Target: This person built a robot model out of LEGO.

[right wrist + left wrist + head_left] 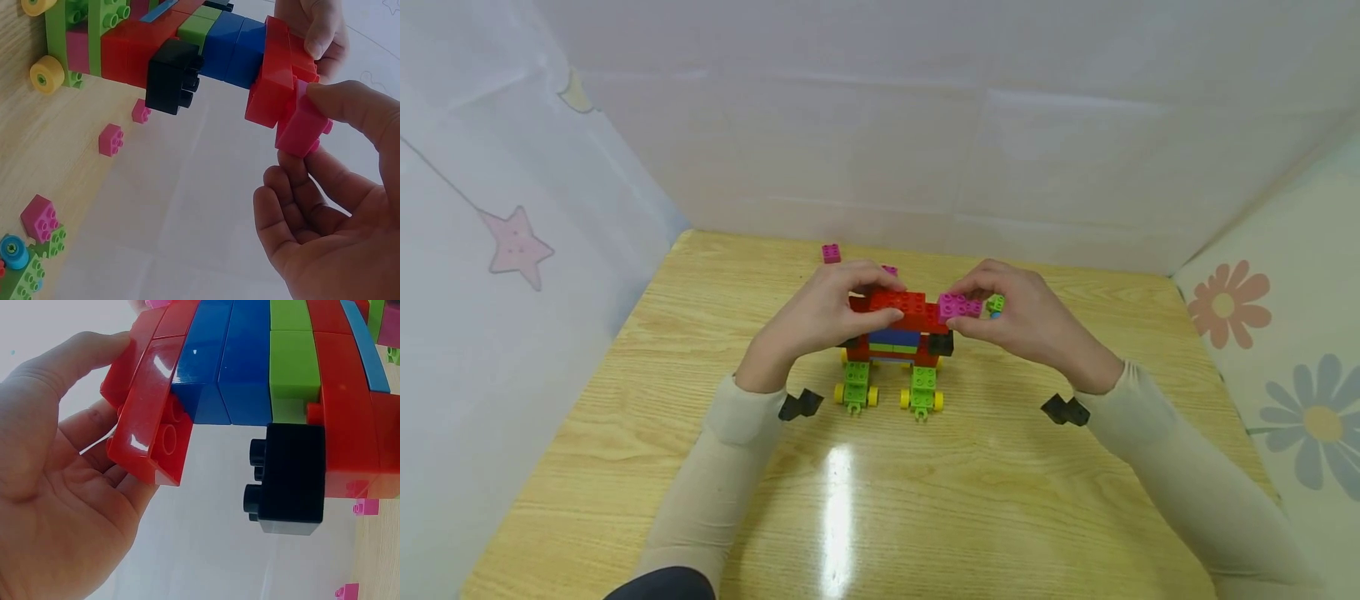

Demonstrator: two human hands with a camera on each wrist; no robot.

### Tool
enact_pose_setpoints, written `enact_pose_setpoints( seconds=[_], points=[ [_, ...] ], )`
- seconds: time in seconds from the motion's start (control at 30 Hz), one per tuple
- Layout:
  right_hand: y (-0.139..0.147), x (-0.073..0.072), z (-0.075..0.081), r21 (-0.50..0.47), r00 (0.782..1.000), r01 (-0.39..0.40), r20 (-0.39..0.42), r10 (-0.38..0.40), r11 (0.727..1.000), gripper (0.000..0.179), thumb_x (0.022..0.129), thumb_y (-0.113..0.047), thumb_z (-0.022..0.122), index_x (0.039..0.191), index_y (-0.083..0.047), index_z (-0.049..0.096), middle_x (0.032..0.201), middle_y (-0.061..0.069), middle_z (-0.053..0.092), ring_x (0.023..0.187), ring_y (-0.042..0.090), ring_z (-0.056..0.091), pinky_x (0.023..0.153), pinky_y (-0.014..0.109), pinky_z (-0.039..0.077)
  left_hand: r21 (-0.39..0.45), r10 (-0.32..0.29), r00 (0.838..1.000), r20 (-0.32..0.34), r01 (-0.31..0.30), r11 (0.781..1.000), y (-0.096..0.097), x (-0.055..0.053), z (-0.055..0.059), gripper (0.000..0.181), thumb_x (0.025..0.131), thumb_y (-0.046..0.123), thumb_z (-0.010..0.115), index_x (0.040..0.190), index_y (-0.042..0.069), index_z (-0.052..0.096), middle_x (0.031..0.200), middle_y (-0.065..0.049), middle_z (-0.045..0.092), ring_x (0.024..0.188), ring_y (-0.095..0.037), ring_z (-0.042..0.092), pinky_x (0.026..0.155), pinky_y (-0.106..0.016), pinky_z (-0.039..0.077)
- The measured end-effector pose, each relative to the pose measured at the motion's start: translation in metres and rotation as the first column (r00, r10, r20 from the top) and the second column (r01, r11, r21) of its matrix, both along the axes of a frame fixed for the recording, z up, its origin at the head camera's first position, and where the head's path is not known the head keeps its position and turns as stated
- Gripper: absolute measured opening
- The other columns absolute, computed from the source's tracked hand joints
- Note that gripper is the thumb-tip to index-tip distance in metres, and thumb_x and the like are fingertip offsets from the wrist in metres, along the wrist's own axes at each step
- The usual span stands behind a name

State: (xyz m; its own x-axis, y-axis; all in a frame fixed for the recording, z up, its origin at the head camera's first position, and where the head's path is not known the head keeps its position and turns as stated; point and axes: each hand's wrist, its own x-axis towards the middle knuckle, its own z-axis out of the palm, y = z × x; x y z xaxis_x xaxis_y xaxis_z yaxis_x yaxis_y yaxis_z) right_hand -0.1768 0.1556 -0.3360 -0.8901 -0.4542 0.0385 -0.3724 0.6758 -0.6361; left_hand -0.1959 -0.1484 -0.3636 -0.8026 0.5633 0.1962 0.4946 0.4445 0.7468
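A block model with red, blue and green layers (895, 337) stands on green wheeled bases (922, 383) with yellow wheels (938, 402). My left hand (820, 308) grips the red bricks (140, 425) at its top, thumb on one side and fingers on the other. With thumb and fingertips, my right hand (1030, 312) pinches a pink brick (303, 122) against the right end of those red bricks. Whether its studs are fully seated cannot be told. A black brick (172, 78) juts from each side of the model, lower down.
Loose pink bricks (831, 253) lie behind the model on the wooden table (1000, 500). Past my right hand are a green piece (996, 303) and a blue wheel (14, 251), partly hidden in the head view. A pale wall covering (880, 150) rises at the table's back edge.
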Motion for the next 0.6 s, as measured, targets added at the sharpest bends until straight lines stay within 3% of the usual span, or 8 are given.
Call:
enact_pose_setpoints(
  seconds=[0.6],
  points=[
    [-0.0063,-0.0031,0.0098,0.116,1.000,-0.022,-0.005,0.023,0.993,0.031,0.100,-0.027,0.085,0.128,-0.014,0.081,0.118,0.002,0.075,0.108,0.027,0.071,0.095,0.046,0.058,-0.002,0.006,1.000,0.022,-0.006,1.000,-0.0011,0.0009,0.0010,0.033,0.103,0.023,0.084,0.133,0.012,0.078,0.131,-0.005,0.078,0.112,-0.023,0.071,0.101,-0.045,0.066]
  ],
)
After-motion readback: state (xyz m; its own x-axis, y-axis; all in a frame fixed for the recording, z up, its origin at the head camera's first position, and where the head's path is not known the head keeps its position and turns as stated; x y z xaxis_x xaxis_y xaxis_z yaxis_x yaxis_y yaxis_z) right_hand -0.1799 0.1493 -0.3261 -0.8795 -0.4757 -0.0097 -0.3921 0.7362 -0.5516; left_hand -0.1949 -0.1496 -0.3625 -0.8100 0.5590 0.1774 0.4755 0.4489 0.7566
